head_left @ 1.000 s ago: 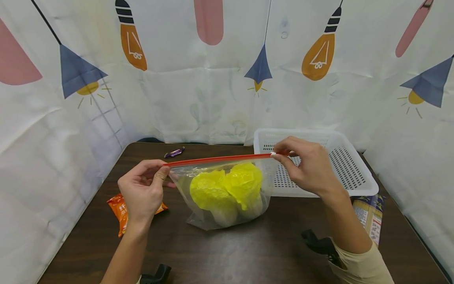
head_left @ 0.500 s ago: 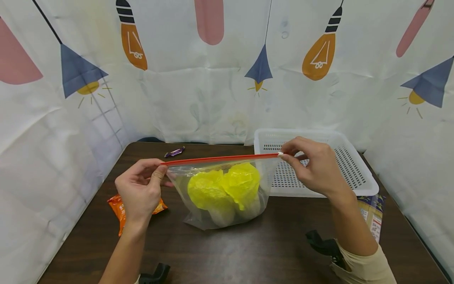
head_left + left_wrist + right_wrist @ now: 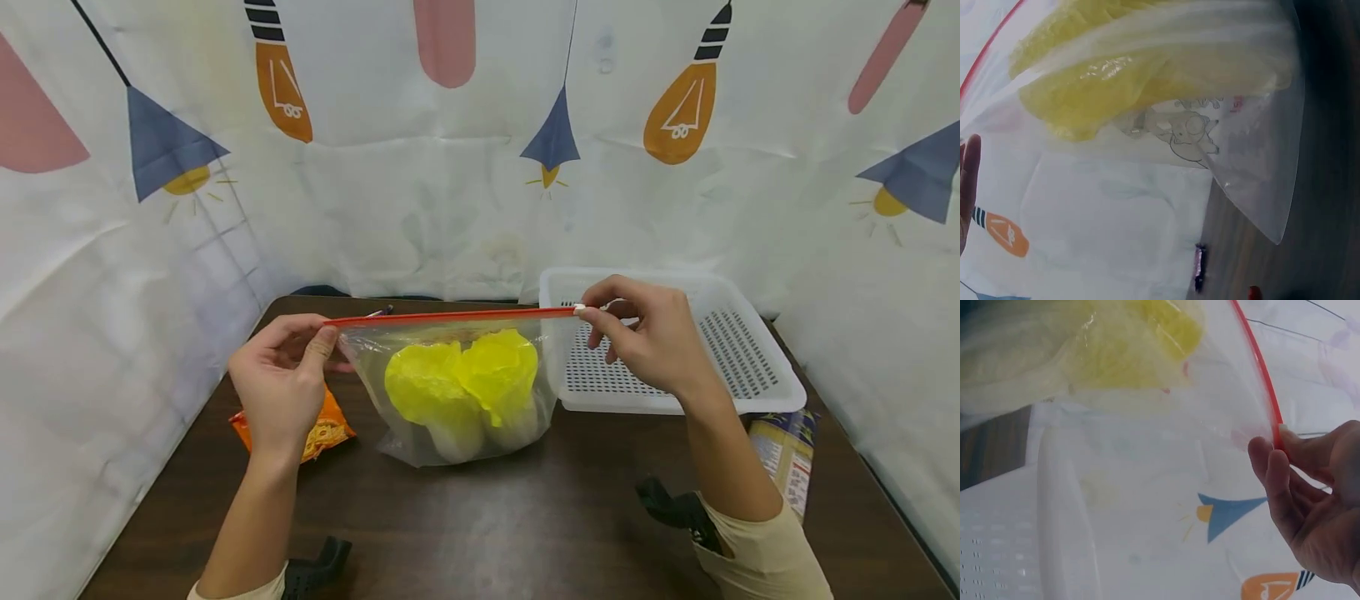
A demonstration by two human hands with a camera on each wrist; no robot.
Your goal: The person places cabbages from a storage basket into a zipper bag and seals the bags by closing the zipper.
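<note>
Zip bag [image 3: 450,392] stretched between both hands' grips, seemingly.

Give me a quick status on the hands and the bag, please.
Left hand pinches one end of the zip bag, right hand the other. Bag holds cabbage, bottom on table. Nothing blocking.

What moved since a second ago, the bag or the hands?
Both hands lifted the bag slightly and carried it leftward. The left hand and right hand still pinch the ends of its red zip strip. The white basket stayed put.
</note>
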